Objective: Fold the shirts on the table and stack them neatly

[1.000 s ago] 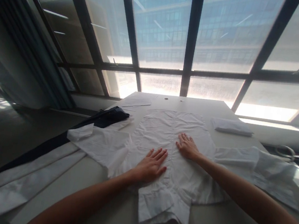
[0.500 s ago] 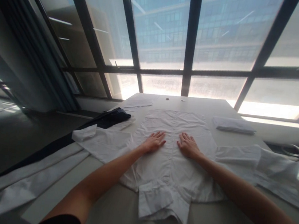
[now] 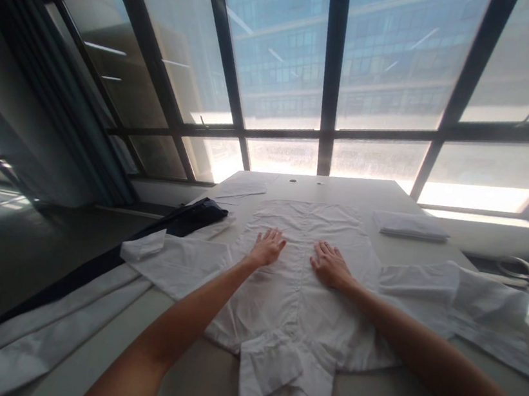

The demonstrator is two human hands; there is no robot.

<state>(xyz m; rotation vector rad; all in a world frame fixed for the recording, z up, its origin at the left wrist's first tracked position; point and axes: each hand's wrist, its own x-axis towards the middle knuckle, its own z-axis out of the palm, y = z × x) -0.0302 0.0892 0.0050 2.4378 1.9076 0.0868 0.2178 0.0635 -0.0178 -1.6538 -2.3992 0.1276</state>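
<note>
A white shirt lies spread on the pale table, its sleeves out to both sides and its collar toward me. My left hand rests open on the shirt, left of the middle seam, fingers apart. On the other side of that seam, my right hand lies open and flat on the cloth. Neither hand holds anything. Wrinkles run across the fabric at the far end and along the seam.
Folded white cloth sits at the table's back right. Dark cloth and long white pieces lie along the left edge. White sheets are at the back left. Large windows stand behind the table.
My left hand has shifted slightly left on the shirt, widening the space between the hands. The right hand stays nearly in place, and the view has tilted a little.
</note>
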